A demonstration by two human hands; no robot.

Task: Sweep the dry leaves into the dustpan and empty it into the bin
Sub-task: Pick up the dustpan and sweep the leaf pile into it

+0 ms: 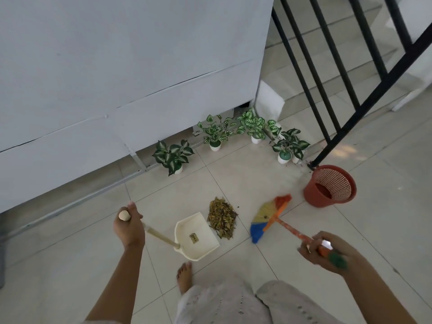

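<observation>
One view only, head cam. Left hand [128, 226] wrapped around dustpan [197, 236] handle near its knob, pan flat on tile, open mouth facing right toward leaves [221, 217]. Leaves heaped in a pile touching pan's lip, long axis running away from body, parallel to lip. Right hand [321, 250] closed on broom [271, 219] handle, bristles just right of pile, not yet in it. So: pan left, pile between, broom right. Right hand nearer the pile's free side; sweep direction judged right-to-left into pan. Bin [330, 185] on floor further right, near railing [364, 90], empty as far as visible. Pan empty.
</observation>
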